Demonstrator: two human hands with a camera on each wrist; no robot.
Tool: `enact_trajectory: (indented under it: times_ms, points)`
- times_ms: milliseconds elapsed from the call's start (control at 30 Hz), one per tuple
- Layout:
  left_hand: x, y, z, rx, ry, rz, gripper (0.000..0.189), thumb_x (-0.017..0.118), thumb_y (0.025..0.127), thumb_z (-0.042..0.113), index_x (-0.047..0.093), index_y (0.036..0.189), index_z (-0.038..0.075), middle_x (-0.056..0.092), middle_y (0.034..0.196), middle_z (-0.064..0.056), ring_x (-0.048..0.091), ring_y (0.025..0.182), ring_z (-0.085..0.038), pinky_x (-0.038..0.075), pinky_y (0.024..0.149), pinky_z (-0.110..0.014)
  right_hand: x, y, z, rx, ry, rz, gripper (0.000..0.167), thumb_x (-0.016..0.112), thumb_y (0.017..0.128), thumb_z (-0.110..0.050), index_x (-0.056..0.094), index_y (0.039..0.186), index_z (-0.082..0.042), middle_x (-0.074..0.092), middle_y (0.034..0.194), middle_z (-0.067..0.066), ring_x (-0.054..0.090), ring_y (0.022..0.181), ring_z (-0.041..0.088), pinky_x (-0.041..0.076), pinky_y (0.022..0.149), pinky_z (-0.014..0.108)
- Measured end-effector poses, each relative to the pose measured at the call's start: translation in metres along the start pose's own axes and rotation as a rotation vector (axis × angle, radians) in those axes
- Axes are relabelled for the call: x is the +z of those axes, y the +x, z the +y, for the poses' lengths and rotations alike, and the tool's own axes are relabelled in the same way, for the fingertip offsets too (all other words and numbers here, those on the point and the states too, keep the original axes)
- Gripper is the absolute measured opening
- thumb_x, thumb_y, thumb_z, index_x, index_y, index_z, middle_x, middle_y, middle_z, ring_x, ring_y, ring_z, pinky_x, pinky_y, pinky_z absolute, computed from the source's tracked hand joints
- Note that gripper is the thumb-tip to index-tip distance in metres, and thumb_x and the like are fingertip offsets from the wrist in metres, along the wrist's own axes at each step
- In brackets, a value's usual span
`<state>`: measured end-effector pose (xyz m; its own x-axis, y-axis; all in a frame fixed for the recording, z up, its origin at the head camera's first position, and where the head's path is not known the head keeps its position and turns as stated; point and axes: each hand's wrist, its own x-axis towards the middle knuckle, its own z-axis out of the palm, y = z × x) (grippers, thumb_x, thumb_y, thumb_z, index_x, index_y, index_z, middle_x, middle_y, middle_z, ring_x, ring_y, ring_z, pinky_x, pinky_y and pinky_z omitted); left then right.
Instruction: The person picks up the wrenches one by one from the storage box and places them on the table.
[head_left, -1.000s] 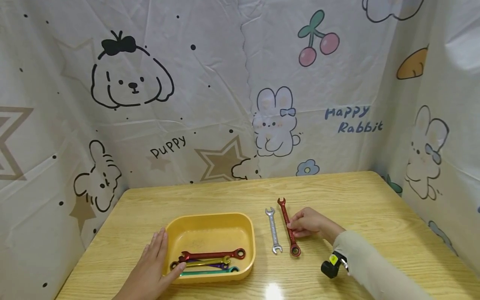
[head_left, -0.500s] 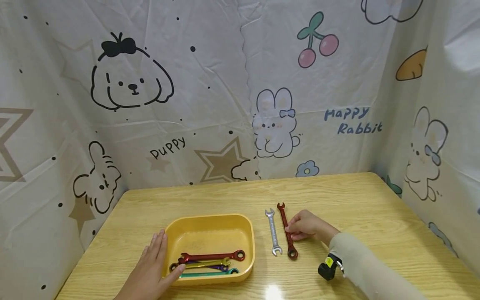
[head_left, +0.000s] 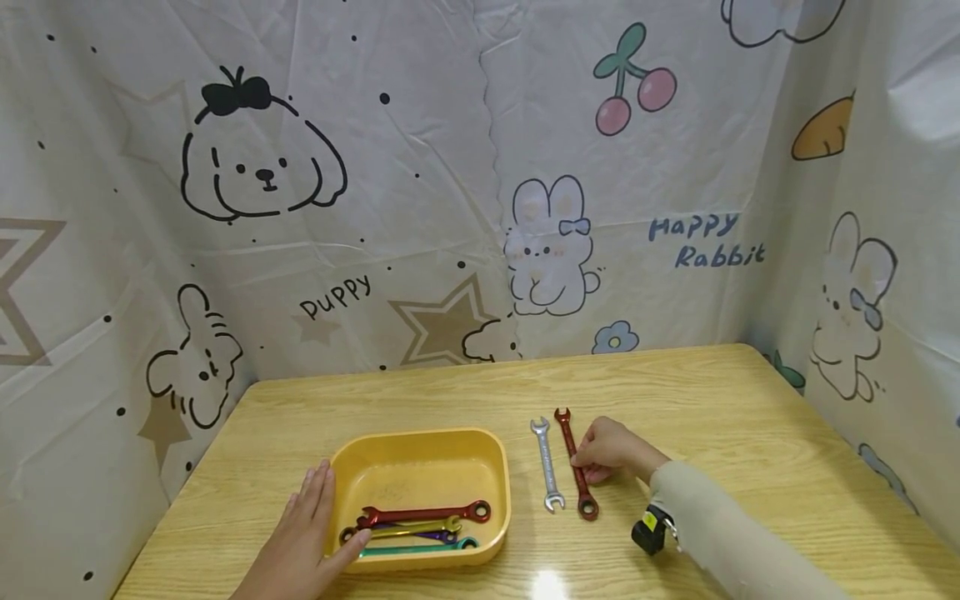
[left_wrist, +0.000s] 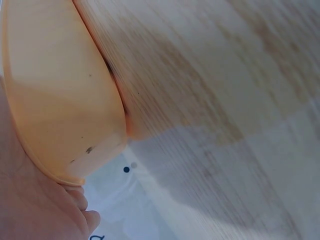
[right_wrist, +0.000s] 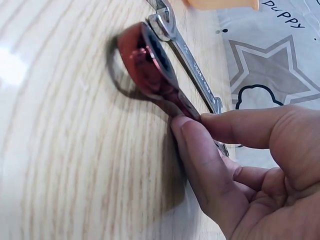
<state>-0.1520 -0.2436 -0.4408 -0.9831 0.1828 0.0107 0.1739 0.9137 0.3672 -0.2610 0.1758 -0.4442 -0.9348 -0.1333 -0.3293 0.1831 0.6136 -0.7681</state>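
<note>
Your right hand point(head_left: 607, 447) pinches the red wrench point(head_left: 567, 435) beside the silver wrench point(head_left: 547, 465). You have drawn it slightly towards you, so their far ends sit nearer level; your left hand point(head_left: 300, 527), fingers straight, rests against the tray point(head_left: 420, 452).

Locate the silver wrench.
Head view: the silver wrench lies right of center on the table, between the yellow tray and the red wrench in the right grip.

Behind the yellow tray point(head_left: 427, 475), free worktop point(head_left: 397, 400) runs to the hanging cloth point(head_left: 420, 242). Right of the tray, past a narrow gap, the silver wrench point(head_left: 547, 463), red wrench point(head_left: 569, 442) and right hand point(head_left: 607, 447) block a low crossing; the left hand point(head_left: 300, 533) bars the tray's left side.
</note>
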Motion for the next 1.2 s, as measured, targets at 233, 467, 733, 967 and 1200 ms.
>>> enact_trajectory:
  times_ms: [233,467,733,967,1200]
  points:
    - [0.001,-0.0014,0.0005,0.006,0.016,0.016,0.101,0.05,0.089,0.065,0.015,0.15,-0.008,0.007,0.158,-0.025,0.008,0.143,-0.045,0.014,0.11,-0.065,-0.0019,0.0004,-0.0041,0.035,-0.068,-0.006,0.019,0.07,0.083,-0.002,0.063,0.065,0.0,0.059,0.054,0.004,0.056,0.043,0.007,0.052,0.046,0.021]
    - [0.0002,-0.0006,0.0003,0.012,0.003,0.005,0.1,0.051,0.09,0.062,0.014,0.15,-0.009,0.005,0.158,-0.025,0.005,0.143,-0.046,0.013,0.109,-0.066,-0.0015,0.0016,-0.0033,0.053,-0.085,0.01,0.021,0.071,0.083,-0.003,0.064,0.064,0.001,0.06,0.054,0.005,0.057,0.043,0.008,0.052,0.046,0.021]
    - [0.0005,0.0006,-0.0007,0.002,0.013,-0.01,0.101,0.05,0.09,0.063,0.013,0.15,-0.008,0.005,0.158,-0.025,0.005,0.143,-0.046,0.012,0.11,-0.066,-0.0006,0.0024,-0.0009,0.053,-0.085,0.019,0.019,0.072,0.083,-0.003,0.065,0.065,0.0,0.061,0.055,0.005,0.058,0.044,0.008,0.052,0.046,0.022]
    - [-0.001,-0.0011,0.0008,-0.01,-0.002,-0.028,0.101,0.05,0.09,0.064,0.012,0.15,-0.008,0.003,0.158,-0.025,0.003,0.143,-0.046,0.01,0.11,-0.066,0.001,0.001,0.0006,0.048,-0.079,0.022,0.02,0.073,0.082,-0.004,0.065,0.065,0.0,0.062,0.055,0.006,0.059,0.045,0.008,0.052,0.046,0.022]
    - [0.0008,-0.0016,0.0007,0.011,-0.006,0.003,0.1,0.051,0.09,0.063,0.012,0.15,-0.007,0.004,0.158,-0.025,0.005,0.143,-0.046,0.012,0.11,-0.065,-0.0014,-0.0013,-0.0005,0.029,-0.092,0.018,0.022,0.071,0.083,-0.005,0.065,0.063,0.0,0.062,0.055,0.006,0.059,0.045,0.009,0.052,0.046,0.022]
